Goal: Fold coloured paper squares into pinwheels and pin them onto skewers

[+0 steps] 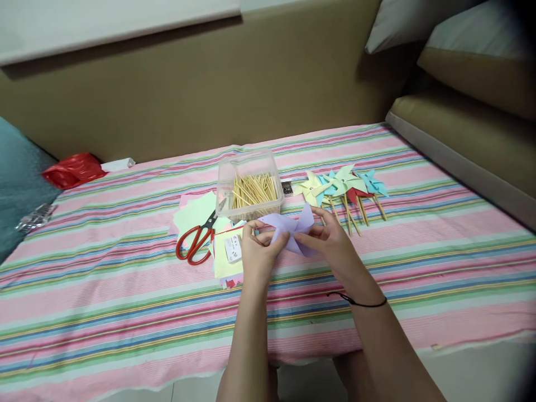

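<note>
A purple paper pinwheel (293, 225) is held up between my two hands, its blades folded in toward the centre. My left hand (262, 245) grips its left side, thumb near the middle. On the right side, my right hand (329, 237) pinches the paper, thumb also close to the centre. Just beyond stands a clear plastic box (247, 211) with many thin wooden sticks (253, 191). Left of my left hand lie red-handled scissors (196, 240), a stack of coloured paper (221, 262) and a small white box (233, 248) on that stack.
Several pinwheels on sticks (345, 181) lie at the right. A small dark packet (287, 187) is beside the plastic box. Pale green sheets (195, 215) lie under the scissors. A red plastic bag (75, 170) sits far left on the striped cloth (125, 296). Cushions (477, 44) are at the upper right.
</note>
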`<state>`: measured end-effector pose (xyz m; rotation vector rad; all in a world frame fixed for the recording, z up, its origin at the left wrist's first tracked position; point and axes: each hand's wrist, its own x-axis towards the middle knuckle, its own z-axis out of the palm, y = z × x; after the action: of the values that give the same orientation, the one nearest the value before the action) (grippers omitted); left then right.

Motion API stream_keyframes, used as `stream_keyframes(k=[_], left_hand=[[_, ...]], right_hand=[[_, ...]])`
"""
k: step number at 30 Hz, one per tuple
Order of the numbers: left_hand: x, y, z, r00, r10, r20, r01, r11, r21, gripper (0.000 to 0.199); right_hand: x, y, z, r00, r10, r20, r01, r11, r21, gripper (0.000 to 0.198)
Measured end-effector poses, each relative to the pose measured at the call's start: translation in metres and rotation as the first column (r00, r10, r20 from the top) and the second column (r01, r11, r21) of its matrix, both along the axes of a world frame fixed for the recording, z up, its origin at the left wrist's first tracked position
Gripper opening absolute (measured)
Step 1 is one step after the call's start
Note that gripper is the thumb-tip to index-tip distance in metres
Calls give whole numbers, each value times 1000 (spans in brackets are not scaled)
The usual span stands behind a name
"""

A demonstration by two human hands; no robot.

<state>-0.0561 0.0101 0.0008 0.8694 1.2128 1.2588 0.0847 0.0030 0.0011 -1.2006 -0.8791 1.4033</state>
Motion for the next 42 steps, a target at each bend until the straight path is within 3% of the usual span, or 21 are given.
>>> stream_keyframes(k=[19, 23, 25, 27, 29, 31, 33, 36, 42], left_hand=[[-4, 0, -6, 988, -153, 14, 152, 988, 23, 54], [-6, 1, -3, 997, -77, 6, 76, 994, 76, 57], [-10, 2, 0, 1000, 14, 17, -15, 995, 103, 58], [-15, 4, 3, 992, 115, 47, -120, 985, 121, 58], [-21, 6, 5, 973, 207, 99, -219, 967, 133, 58], [-27, 8, 6, 948, 276, 157, -298, 944, 140, 57], [-31, 10, 5, 929, 312, 200, -342, 929, 141, 57], [-34, 11, 4, 920, 327, 214, -360, 922, 140, 56], [-36, 10, 4, 935, 301, 186, -326, 938, 120, 55]], right_hand=[[2, 1, -8, 995, 7, 104, -17, 996, 91, 63], [1, 2, -6, 992, -16, 126, 2, 994, 109, 49], [4, 2, -7, 975, -129, 179, 101, 982, 158, 31], [10, 3, -10, 895, -304, 325, 231, 942, 244, 19], [18, 5, -16, 730, -418, 541, 255, 901, 352, 14], [25, 8, -24, 571, -415, 709, 127, 897, 423, 10], [27, 11, -31, 460, -385, 800, -25, 895, 445, 11], [22, 16, -39, 359, -351, 865, -152, 892, 425, 14], [10, 21, -46, 227, -270, 936, -202, 927, 317, 22]])
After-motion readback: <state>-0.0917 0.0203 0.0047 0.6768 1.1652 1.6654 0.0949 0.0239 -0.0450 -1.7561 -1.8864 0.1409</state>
